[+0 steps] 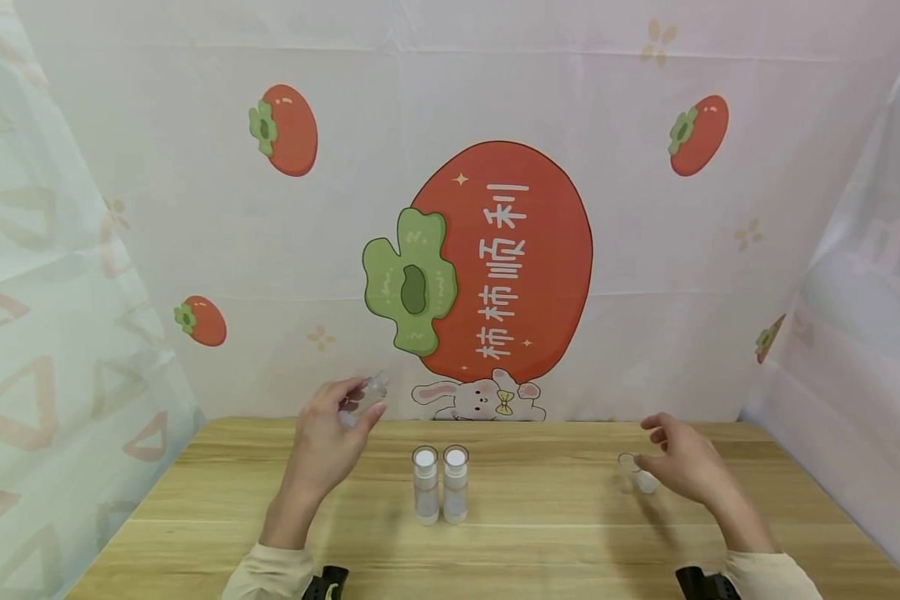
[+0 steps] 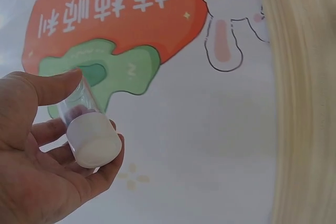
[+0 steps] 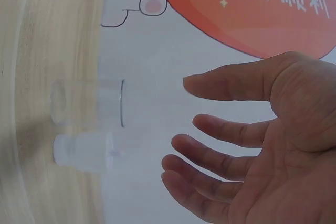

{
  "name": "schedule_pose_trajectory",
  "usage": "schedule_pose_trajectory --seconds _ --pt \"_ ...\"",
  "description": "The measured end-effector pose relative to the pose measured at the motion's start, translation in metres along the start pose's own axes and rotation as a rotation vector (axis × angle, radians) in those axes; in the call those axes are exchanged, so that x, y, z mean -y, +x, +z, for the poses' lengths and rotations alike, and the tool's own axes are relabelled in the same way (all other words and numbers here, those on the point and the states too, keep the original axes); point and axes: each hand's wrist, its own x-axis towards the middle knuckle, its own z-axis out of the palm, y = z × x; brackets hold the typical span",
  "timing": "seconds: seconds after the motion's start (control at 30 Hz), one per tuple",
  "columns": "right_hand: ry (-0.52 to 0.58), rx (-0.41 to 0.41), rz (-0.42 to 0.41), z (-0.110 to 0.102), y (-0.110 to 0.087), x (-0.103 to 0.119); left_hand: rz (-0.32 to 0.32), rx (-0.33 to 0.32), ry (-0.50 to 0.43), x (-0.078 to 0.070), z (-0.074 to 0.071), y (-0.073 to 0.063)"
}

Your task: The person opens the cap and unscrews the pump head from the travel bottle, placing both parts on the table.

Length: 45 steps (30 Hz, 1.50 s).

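My left hand (image 1: pixel 330 429) is raised over the left part of the table. Its thumb and fingers grip a small clear cylinder with a white end (image 2: pixel 93 140), tilted in the left wrist view. On the right, my right hand (image 1: pixel 686 458) hovers with fingers loosely bent and nothing between them, seen palm-on in the right wrist view. Close to its fingertips stand a clear, open-rimmed cylinder (image 3: pixel 88 103) and a small white piece with a narrower top (image 3: pixel 84 151), side by side on the table. The hand partly overlaps the white piece (image 1: pixel 647 482) in the head view.
Two slim whitish bottles, a left one (image 1: pixel 426 492) and a right one (image 1: pixel 456 492), stand upright together at mid-table, each with a dark-looking ring at its top. Behind the wooden table (image 1: pixel 532 558) hangs a printed cloth (image 1: pixel 330 250); cloth also closes both sides.
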Motion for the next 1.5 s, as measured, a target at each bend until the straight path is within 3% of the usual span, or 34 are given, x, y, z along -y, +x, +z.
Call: schedule_pose_trajectory --seconds 0.43,0.73,1.03,1.5 --pt "0.008 -0.029 -0.073 0.004 -0.005 0.023 -0.245 0.11 -0.029 0.035 0.002 -0.001" --pt "0.015 -0.035 -0.12 0.008 -0.007 0.03 -0.325 0.149 -0.077 0.05 0.003 -0.005" --pt "0.013 -0.019 -0.136 0.011 -0.007 0.037 -0.443 0.204 -0.121 0.063 0.003 -0.011" --pt "-0.006 -0.028 -0.166 0.019 -0.006 0.037 -0.5 0.149 -0.076 0.076 0.007 -0.016"
